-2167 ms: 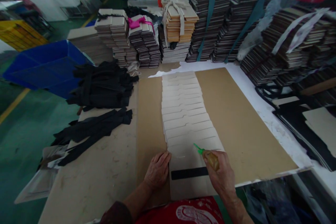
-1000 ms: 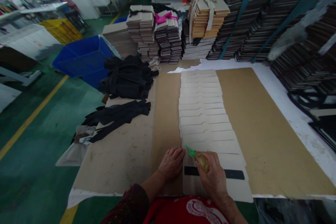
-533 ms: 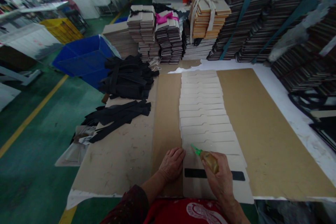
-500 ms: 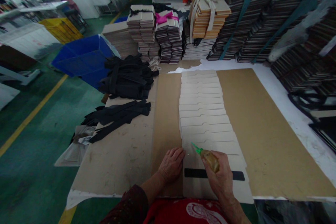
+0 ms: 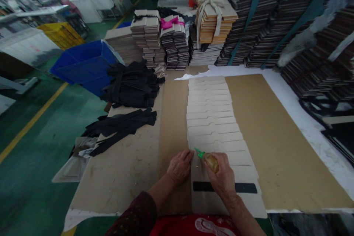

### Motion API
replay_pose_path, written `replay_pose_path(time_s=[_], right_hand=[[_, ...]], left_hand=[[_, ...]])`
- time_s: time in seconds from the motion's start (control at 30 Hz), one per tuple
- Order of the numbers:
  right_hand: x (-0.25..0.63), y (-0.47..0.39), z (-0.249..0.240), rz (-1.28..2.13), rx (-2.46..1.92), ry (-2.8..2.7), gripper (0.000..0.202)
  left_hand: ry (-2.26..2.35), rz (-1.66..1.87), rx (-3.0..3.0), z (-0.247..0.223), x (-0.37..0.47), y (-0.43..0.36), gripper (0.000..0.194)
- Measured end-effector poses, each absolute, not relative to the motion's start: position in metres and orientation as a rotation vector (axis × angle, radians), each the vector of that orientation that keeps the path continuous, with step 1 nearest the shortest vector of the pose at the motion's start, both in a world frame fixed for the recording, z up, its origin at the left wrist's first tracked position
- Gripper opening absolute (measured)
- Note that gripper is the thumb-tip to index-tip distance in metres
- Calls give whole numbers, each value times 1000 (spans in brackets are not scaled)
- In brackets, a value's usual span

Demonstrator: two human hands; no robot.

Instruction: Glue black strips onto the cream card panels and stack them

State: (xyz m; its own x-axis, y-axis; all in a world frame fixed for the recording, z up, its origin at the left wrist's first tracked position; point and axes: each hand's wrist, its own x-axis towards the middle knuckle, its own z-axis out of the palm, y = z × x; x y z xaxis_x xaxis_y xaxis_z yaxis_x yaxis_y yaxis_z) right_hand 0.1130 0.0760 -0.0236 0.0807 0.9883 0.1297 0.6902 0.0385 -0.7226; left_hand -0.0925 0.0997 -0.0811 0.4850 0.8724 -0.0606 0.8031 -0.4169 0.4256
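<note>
Squeeze bottle: the amber bottle (image 5: 211, 163) is in the right hand (image 5: 223, 177), fingers wrapped round it; a hard squeeze could flood the card
Green nozzle: its tip (image 5: 199, 152) points at the left edge of the overlapping cards (image 5: 214, 131), near the left hand (image 5: 179, 166); a slip could smear the fingertips; contact with the card cannot be told
Left fingers: outstretched, close together, beside the cards' left edge, no grasp visible; a sideways push could skew the row
Black strip: this band (image 5: 246, 188) lies across the nearest card, partly behind the right hand; a dragging wrist might shift it if loose
</note>
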Motion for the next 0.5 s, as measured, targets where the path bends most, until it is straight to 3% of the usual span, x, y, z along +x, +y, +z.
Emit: replay_pose_path(time_s=[0.5], right_hand=[[115, 70, -20, 575, -1817, -1684, 27]], left_hand=[[1420, 176, 2367, -83, -94, 98, 47]])
